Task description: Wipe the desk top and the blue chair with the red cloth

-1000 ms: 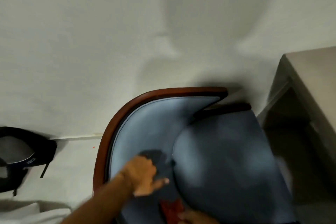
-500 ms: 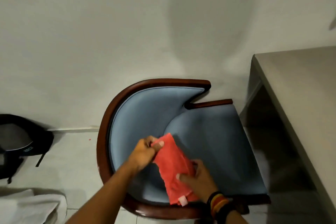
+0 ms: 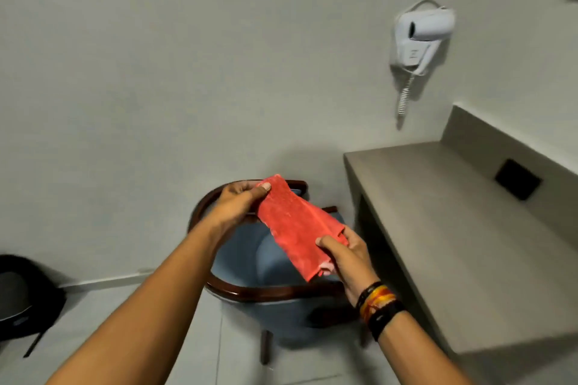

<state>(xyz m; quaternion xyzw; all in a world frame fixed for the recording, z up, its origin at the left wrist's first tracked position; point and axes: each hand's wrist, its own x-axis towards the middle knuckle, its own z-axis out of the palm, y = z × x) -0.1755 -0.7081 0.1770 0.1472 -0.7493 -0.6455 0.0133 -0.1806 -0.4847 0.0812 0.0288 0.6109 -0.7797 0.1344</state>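
The red cloth (image 3: 294, 226) is folded into a long strip and held in the air above the blue chair (image 3: 247, 256). My left hand (image 3: 237, 201) pinches its far upper end. My right hand (image 3: 347, 255), with bands on the wrist, grips its near lower end. The chair has a dark wooden rim and stands against the wall, below and behind the cloth, partly hidden by it. The grey desk top (image 3: 453, 228) lies to the right of the chair, apart from both hands.
A white hair dryer (image 3: 419, 37) hangs on the wall above the desk's left end, its coiled cord dangling. A black socket plate (image 3: 517, 179) sits at the desk's back. A black bag (image 3: 22, 297) lies on the floor at the left.
Both hands have lifted the red cloth up off the chair seat and hold it stretched between them. The view has risen, bringing the desk and hair dryer into sight.
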